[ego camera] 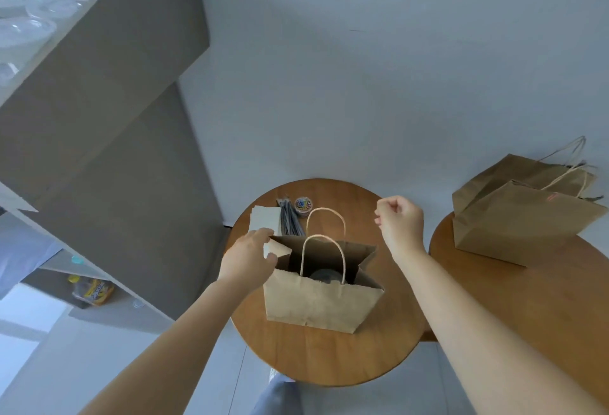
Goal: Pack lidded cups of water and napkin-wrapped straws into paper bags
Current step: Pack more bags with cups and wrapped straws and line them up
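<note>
An open brown paper bag (321,304) stands on a small round wooden table (329,358). Inside it shows the dark lid of a cup (324,275). My left hand (248,258) is at the bag's left rim and pinches a white napkin piece (275,247) over the opening. My right hand (400,222) hovers above the bag's right side with its fingers curled and nothing visible in them. Behind the bag lie a stack of white napkins (265,218) and a bundle of dark straws (290,218).
A small tub of coloured clips (304,205) sits at the table's back. Two more paper bags (524,213) lie on a second wooden table (560,299) to the right. A grey shelf unit (108,138) with clear lids on top stands to the left.
</note>
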A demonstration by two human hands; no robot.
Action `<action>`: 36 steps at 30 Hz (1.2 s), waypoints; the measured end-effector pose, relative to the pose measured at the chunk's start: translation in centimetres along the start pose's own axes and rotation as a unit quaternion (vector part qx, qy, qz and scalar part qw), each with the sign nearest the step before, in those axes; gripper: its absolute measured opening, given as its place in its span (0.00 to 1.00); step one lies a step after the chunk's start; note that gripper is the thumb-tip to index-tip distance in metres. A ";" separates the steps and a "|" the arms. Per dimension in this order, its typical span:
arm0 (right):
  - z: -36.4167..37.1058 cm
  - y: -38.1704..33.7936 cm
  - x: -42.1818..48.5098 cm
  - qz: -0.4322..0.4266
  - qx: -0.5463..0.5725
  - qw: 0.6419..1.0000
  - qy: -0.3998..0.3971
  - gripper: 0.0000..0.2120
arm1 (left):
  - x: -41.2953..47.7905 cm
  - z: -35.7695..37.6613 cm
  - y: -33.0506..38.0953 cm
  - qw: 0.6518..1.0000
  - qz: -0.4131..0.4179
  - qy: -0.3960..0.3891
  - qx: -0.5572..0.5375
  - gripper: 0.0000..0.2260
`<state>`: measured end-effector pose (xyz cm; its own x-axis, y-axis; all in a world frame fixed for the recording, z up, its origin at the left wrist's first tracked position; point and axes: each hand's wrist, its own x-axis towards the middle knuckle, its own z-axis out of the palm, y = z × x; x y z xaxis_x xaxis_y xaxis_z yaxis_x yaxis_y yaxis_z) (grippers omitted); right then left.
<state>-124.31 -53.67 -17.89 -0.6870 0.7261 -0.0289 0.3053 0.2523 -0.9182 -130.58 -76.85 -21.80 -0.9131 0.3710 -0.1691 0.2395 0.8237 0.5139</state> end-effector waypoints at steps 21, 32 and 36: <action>20.6 10.4 18.6 0.144 -0.212 0.924 -0.284 0.06 | 25.5 9.3 -3.0 0.977 -0.031 -0.210 0.002 0.13; 26.4 13.5 21.8 0.141 -0.353 0.885 -0.269 0.11 | 26.5 12.3 -5.9 0.969 -0.066 -0.233 -0.056 0.14; 26.5 14.0 21.8 0.104 -0.386 0.869 -0.291 0.10 | 26.6 12.4 -6.1 0.967 -0.073 -0.234 -0.073 0.14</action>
<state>-152.52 -51.26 -41.89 -0.7129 0.4169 -0.5638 0.6597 0.6715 -0.3376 -152.22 -66.66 -39.88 -0.6764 0.4372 -0.5927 0.0402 0.8254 0.5631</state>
